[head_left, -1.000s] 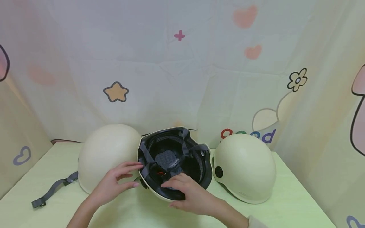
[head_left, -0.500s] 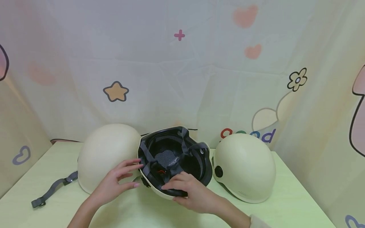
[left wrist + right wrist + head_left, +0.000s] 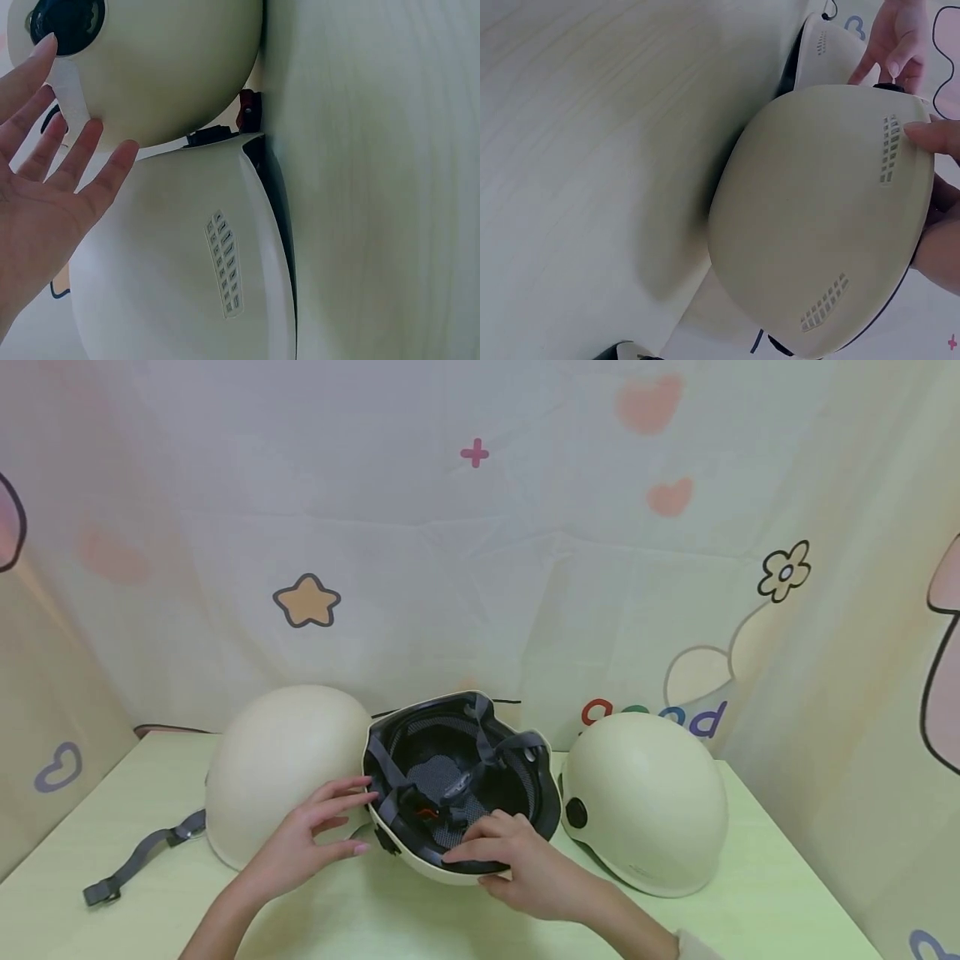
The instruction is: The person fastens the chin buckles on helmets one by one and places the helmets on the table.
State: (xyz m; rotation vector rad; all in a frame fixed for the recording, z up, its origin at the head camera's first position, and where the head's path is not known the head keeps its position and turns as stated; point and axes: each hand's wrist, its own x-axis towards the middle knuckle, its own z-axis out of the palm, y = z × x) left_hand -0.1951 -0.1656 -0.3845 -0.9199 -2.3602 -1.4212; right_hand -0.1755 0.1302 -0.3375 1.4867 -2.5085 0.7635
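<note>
An off-white helmet (image 3: 442,870) lies tipped in the middle of the table, its black padded inside and grey straps facing up toward me. My right hand (image 3: 528,872) grips its front rim, fingers over the inner edge; the thumb (image 3: 930,139) presses the outer shell beside a vent grid in the right wrist view. At the left rim, my left hand (image 3: 300,839) holds its fingers spread and fairly straight, fingertips at the edge near a black round side piece (image 3: 69,22). A second off-white helmet (image 3: 285,760) sits dome-up behind the left hand.
A third off-white helmet (image 3: 652,802) rests dome-up close on the right. From the left helmet, a grey strap with a buckle (image 3: 146,852) trails over the pale green table (image 3: 772,893). A patterned curtain (image 3: 420,577) hangs behind and at both sides.
My right hand has slid a little to the right along the helmet's front rim. The middle helmet has shifted only slightly, and the left hand has stayed in place.
</note>
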